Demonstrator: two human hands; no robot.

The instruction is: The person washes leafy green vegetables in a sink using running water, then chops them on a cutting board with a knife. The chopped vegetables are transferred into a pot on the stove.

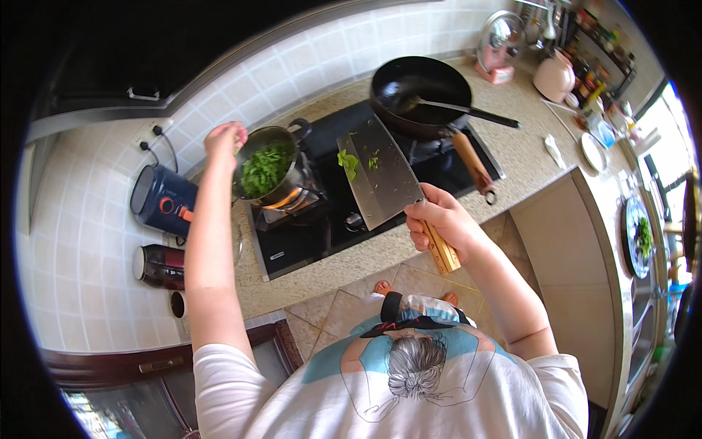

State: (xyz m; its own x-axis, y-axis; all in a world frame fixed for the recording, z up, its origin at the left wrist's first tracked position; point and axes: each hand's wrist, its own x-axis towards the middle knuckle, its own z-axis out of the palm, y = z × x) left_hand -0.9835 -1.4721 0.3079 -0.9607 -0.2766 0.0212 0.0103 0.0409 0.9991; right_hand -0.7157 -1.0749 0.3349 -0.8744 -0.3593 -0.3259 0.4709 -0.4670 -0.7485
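Observation:
My right hand (441,222) grips the wooden handle (441,252) of a cleaver. Its broad metal blade (384,175) is held over the black glass cooktop (307,244), with scraps of green leaf (347,163) stuck to it. On the left burner, above a lit flame (282,200), stands a metal pot (285,186) with chopped leafy greens (267,169) inside. My left hand (222,141) is raised by the pot's far left rim, fingers curled. A bit of green shows at the fingertips; whether they hold it is unclear.
A black wok (419,71) sits on the right burner, with a spatula (469,111) in it and its wooden handle (473,164) jutting frontward. Left of the pot stand a blue appliance (159,195) and a dark jar (162,266). A plate of greens (639,236) lies far right.

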